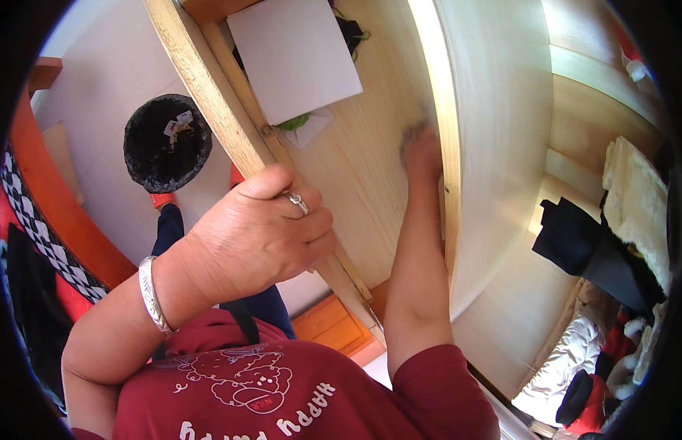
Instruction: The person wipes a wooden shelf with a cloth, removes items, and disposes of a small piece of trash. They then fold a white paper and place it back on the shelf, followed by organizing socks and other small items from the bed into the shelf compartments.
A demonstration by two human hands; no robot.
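My left hand (269, 231), with a ring and a silver bangle, is closed around the front edge of a wooden drawer (209, 93). My right hand (424, 148) reaches down inside, by the drawer's far side board (446, 165). A small grey thing (408, 144), perhaps a cloth, shows at its fingers; both are blurred. On the pale plywood bottom (346, 165) lies a large white sheet or board (297, 60). Partly under it are a green thing (295, 122), a folded white paper (310, 131) and dark stuff with green edges (350, 37).
A bin lined with a black bag (148, 148) stands on the tiled floor, with scraps inside. To the left is an orange wooden rail (60, 203). An open compartment at the right holds a dark cloth (571, 236), a shiny white padded item (566, 352) and red-and-black clothing (588, 401).
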